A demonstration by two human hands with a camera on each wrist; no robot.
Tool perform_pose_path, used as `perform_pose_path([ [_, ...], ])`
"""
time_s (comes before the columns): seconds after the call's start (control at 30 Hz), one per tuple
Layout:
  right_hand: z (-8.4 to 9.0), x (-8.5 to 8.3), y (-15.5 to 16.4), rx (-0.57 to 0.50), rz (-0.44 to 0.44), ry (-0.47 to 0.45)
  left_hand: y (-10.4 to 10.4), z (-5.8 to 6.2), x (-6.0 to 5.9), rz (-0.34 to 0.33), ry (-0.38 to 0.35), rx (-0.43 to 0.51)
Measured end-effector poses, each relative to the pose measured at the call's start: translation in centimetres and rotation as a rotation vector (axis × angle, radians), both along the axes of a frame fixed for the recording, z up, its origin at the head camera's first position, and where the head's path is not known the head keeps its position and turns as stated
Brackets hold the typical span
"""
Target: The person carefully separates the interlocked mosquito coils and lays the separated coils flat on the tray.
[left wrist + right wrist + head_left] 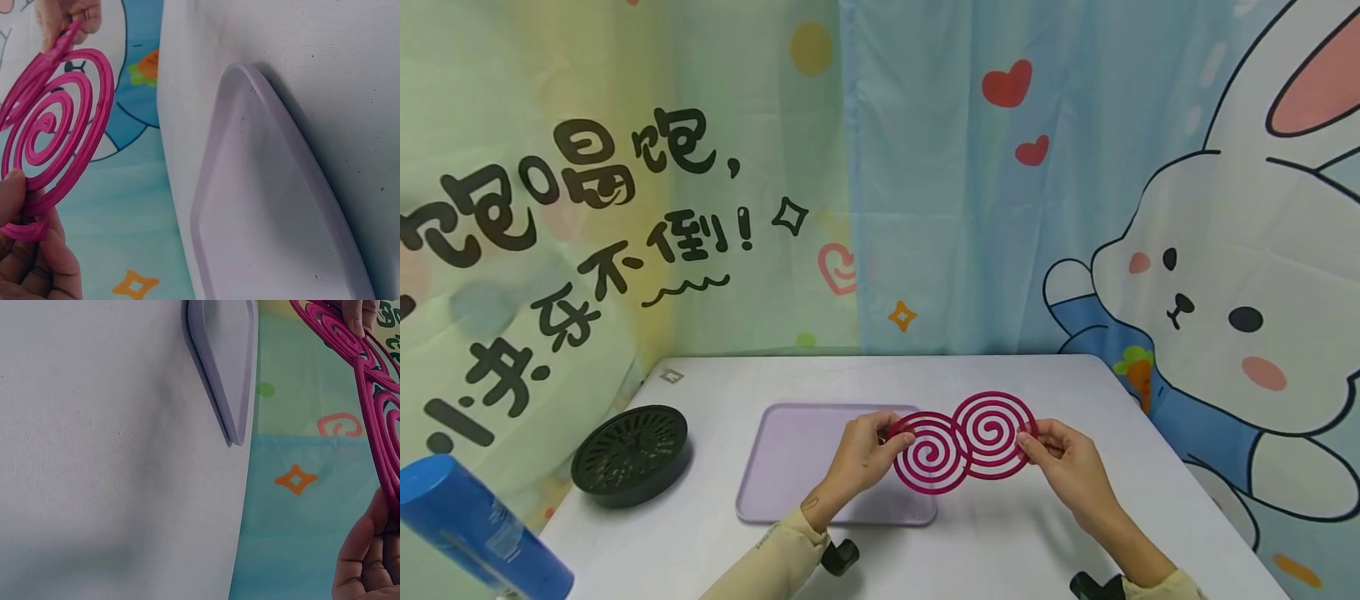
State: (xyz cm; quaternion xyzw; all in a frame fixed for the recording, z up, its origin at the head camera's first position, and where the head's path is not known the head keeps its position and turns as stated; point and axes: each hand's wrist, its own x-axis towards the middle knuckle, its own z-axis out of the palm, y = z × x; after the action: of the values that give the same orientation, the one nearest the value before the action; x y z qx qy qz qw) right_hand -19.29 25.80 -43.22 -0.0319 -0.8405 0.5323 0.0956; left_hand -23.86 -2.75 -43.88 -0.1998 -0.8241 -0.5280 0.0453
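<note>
Two magenta mosquito coils are held up in the air, overlapping at their inner edges in the head view. My left hand (pixel 863 452) pinches the outer rim of the left coil (pixel 931 453) between thumb and fingers. At the far side, the right coil (pixel 992 432) has its rim pinched by my right hand (pixel 1070 468). In the left wrist view, the near coil (pixel 46 124) faces the camera, its outer end projecting below the thumb. The right wrist view shows the coils nearly edge-on, with part of my right hand (pixel 365 562) at the frame's edge.
A pale purple tray (pixel 793 458) lies on the white table (pixel 1000 554), partly behind my left arm. To the left sits a round black slotted holder (pixel 631 454). A blue spray can (pixel 482 533) leans in at the lower left. A printed curtain (pixel 925 208) hangs behind.
</note>
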Motion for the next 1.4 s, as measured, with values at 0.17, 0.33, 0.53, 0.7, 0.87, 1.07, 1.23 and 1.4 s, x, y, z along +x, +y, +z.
perform_pose_path([
  [0.17, 0.16, -0.04, 0.03, 0.005, 0.008, -0.004, -0.12, -0.01, -0.06, 0.001, -0.001, 0.002],
  [0.33, 0.08, -0.13, 0.27, -0.001, 0.018, -0.001, -0.29, -0.2, -0.13, -0.001, 0.003, 0.002],
  [0.53, 0.0, -0.19, 0.2, -0.006, 0.022, 0.0, -0.42, -0.26, -0.14, -0.004, 0.007, 0.006],
  [0.7, 0.11, -0.14, 0.08, -0.006, 0.015, -0.003, -0.43, -0.11, -0.16, -0.006, 0.008, 0.005],
  [0.87, 0.09, -0.25, 0.11, -0.01, 0.016, -0.007, -0.46, -0.11, -0.21, -0.006, 0.012, 0.0],
  [1.07, -0.05, -0.37, 0.32, -0.009, 0.011, -0.013, -0.6, -0.16, -0.28, -0.002, 0.019, -0.009],
  [1.23, -0.06, -0.48, 0.33, -0.002, 0.01, -0.009, -0.74, -0.23, -0.33, 0.0, 0.014, -0.008],
  [1.4, -0.06, -0.43, 0.35, -0.001, -0.001, -0.016, -0.86, -0.33, -0.34, 0.007, 0.008, -0.006],
])
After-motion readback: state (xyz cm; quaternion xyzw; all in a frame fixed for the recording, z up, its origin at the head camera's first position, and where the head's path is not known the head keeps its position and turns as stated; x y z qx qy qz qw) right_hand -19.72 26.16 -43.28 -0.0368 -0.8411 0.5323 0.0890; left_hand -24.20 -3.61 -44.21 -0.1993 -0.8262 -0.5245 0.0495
